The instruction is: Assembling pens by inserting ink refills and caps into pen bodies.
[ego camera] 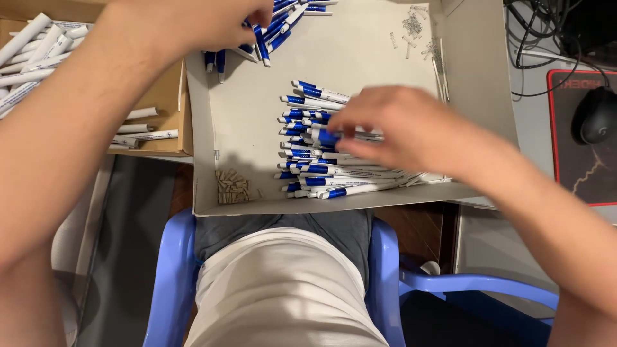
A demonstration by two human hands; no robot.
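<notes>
Pens fill most of the grey cardboard tray (257,96) that lies across the person's lap. A neat stack of blue and white pens (321,173) sits in the near half of the tray, all lying side by side. The right hand (402,128) rests on top of this stack, fingers curled down and touching a pen there, but the hand is blurred and I cannot tell if it is pinching one. At the far edge of the tray lies a loose heap of pens (276,26). The left hand (205,22) is over that heap with its fingers closed around a few of them. In the near left corner of the tray is a small pile of pale little pen parts (232,186). In the far right corner of the tray lie tiny metal springs (411,29).

Left of the tray stands a brown cardboard box (173,103) with plain white pen tubes (38,51) inside it.

Right of the tray is a desk with a black computer mouse (596,115) on a red and black mouse pad (581,167), and dark cables (540,38) beyond them. Under the tray is a blue plastic chair (385,270), and the person sits in it wearing light trousers.
</notes>
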